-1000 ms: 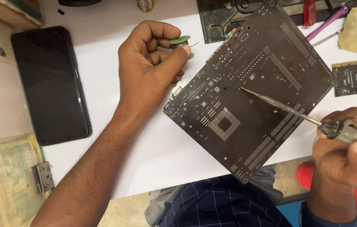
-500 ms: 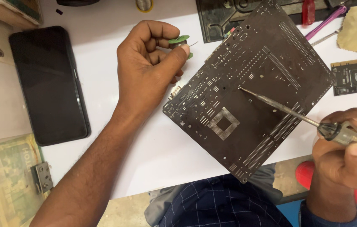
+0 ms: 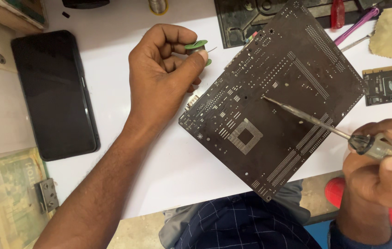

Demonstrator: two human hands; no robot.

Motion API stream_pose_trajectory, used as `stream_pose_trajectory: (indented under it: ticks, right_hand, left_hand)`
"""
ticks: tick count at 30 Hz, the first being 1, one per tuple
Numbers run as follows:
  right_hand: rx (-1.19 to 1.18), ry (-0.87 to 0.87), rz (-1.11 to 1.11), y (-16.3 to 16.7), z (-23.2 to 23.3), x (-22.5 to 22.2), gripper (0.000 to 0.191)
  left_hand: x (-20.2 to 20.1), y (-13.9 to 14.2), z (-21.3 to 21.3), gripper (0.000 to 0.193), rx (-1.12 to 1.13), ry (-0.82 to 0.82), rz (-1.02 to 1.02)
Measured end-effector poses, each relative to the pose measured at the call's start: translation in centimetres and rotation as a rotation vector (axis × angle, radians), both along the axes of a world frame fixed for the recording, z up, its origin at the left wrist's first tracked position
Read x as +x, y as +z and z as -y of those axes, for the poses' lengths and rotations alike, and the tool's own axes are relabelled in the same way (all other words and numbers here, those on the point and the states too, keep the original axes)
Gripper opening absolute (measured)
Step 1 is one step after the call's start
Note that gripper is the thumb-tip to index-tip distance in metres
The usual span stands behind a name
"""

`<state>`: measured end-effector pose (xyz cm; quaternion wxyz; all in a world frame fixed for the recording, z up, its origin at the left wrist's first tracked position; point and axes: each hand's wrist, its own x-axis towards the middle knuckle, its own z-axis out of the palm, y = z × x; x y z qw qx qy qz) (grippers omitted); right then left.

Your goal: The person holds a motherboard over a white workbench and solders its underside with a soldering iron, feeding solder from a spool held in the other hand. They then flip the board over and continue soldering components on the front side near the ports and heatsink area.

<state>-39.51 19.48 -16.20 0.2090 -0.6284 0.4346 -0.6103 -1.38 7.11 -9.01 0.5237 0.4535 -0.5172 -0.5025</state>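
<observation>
- Left hand: pinches a small green solder spool, probably wire-wound.
- Right hand: grips a slim metal soldering iron, tip on the matte dark circuit board.
- Board lies tilted on a smooth white table, beside a glossy black phone.

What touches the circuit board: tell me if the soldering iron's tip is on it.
Touching. The head view shows the soldering iron tip meeting the circuit board surface with no visible gap.
</observation>
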Motion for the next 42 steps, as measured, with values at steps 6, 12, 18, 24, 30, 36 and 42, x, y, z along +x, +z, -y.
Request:
stream_pose_trajectory:
  ticks: [6,12,18,24,30,36,42]
  right_hand:
    - [-0.021,0.074,0.077,-0.3,0.1,-0.3,0.04]
    - [-0.182,0.002,-0.134,-0.6,0.7,-0.5,0.028]
    - [-0.211,-0.054,-0.284,-0.2,0.7,-0.2,0.02]
    - [-0.267,-0.053,-0.35,0.4,0.6,0.0,0.011]
    - [-0.04,0.015,0.013,-0.3,-0.2,0.2,0.026]
    - [-0.279,-0.029,-0.327,0.6,0.8,0.6,0.014]
    - [-0.265,0.009,-0.311,1.0,1.0,1.3,0.018]
  left_hand:
    - [0.0,0.1,-0.1,0.024,0.021,0.006,-0.015]
    - [0.0,0.0,-0.1,0.023,0.003,0.002,-0.007]
    - [0.2,0.0,-0.1,0.022,-0.005,0.002,0.033]
    - [0.1,0.0,-0.2,0.022,-0.001,0.004,0.017]
    - [0.1,0.0,-0.2,0.022,-0.004,0.002,0.0]
    - [0.1,0.1,-0.3,0.023,0.008,0.008,0.008]
    - [0.1,0.2,-0.2,0.022,0.015,-0.001,-0.016]
